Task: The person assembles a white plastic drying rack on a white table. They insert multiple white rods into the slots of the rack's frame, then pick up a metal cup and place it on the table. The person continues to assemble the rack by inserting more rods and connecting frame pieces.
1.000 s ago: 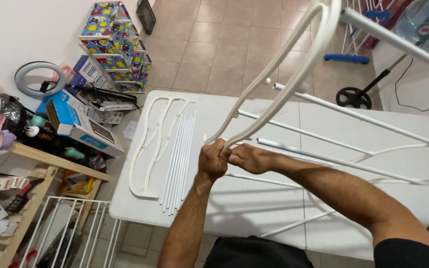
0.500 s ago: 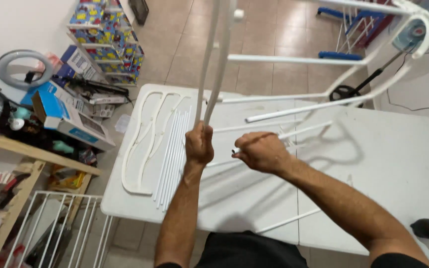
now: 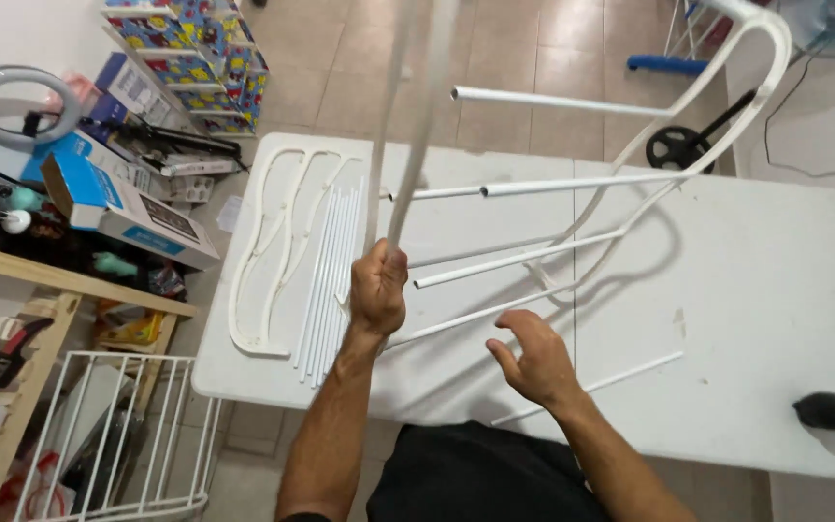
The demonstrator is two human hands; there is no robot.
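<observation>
Now changed from half a second ago: right hand (image 3: pixel 533 362) has let go of the rack and hovers open, fingers spread, just above the table (image 3: pixel 775 319). Left hand (image 3: pixel 379 287) stays clenched around the near side rail of the white rack frame (image 3: pixel 630 184), held upright over the table's middle. Frame: smooth white tubing, curved end loop, straight parallel rods. Loose white rods (image 3: pixel 331 271) and a flat curved side piece (image 3: pixel 263 251) lie at the table's left end.
</observation>
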